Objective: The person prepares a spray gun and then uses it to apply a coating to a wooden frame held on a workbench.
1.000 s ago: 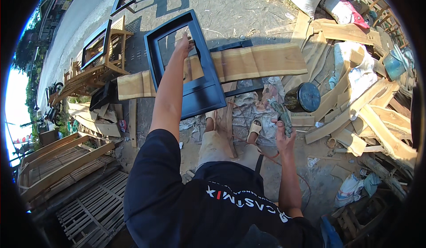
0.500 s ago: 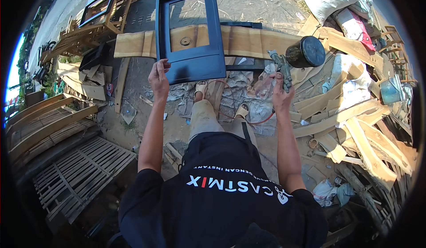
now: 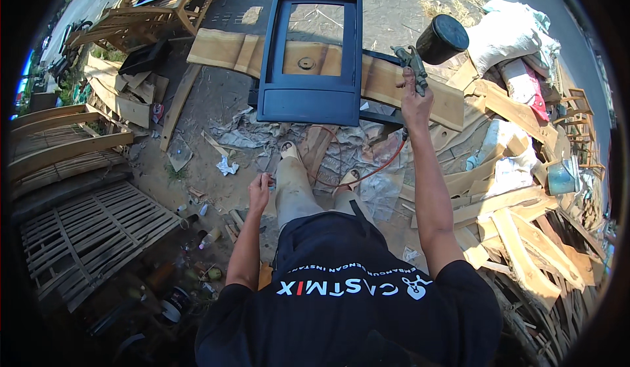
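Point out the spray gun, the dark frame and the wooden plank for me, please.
Spray gun [image 3: 413, 60]: head view, on its body.
Dark frame [image 3: 309, 105]: head view, on its solid lower panel.
Wooden plank [image 3: 225, 49]: head view, on its left stretch.

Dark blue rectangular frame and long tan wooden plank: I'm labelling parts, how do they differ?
The dark blue rectangular frame has a large opening; the long tan wooden plank is mostly solid. The frame is uniformly dark, the plank banded. The frame's long sides run up the view, the plank's across. Both are elongated.

White sack [image 3: 504, 38] and wood offcuts [image 3: 523, 255] at right, slatted panel [image 3: 98, 237] at lower left
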{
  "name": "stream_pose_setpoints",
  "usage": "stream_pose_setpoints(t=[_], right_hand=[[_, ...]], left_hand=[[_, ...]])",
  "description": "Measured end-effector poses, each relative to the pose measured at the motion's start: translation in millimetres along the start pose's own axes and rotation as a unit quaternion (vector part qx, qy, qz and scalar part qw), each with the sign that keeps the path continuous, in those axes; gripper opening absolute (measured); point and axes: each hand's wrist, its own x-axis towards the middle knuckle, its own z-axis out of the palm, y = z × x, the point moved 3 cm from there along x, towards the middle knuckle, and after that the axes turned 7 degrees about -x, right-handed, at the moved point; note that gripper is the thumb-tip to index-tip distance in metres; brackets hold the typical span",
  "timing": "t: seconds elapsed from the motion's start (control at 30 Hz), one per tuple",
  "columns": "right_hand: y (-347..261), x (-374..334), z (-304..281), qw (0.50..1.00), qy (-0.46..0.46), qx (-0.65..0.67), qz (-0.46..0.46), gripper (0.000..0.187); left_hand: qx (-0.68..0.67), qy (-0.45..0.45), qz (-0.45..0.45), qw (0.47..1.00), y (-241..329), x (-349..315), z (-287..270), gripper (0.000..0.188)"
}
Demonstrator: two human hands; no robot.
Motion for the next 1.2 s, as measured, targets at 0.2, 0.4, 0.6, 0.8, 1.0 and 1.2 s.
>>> stream_pose_setpoints(t=[0.2,0.4,0.6,0.8,1.0,1.2], right_hand=[[-63,14,125,0.997,-0.051,0.033,0.037,0.054],[-93,52,181,0.996,0.029,-0.081,0.019,0.052],[-108,78,198,0.975,0.094,-0.195,0.055,0.061],[-124,80,239,0.989,0.024,-0.136,0.05,0.06],[-145,68,281,0.996,-0.026,-0.075,0.032,0.056],[-163,68,299,0.997,-0.068,-0.02,0.032,0.056]], left_hand=[[-0.021,0.002,-0.182,0.983,-96,-17,-86,0.041],[0.036,-0.052,-0.282,0.957,-128,-8,-150,0.044],[0.019,-0.059,-0.315,0.947,-126,19,-189,0.043],[0.035,-0.089,-0.328,0.94,-120,55,-208,0.045],[0.024,-0.097,-0.332,0.938,-104,77,-215,0.047],[0.026,-0.099,-0.326,0.94,-104,71,-211,0.044]])
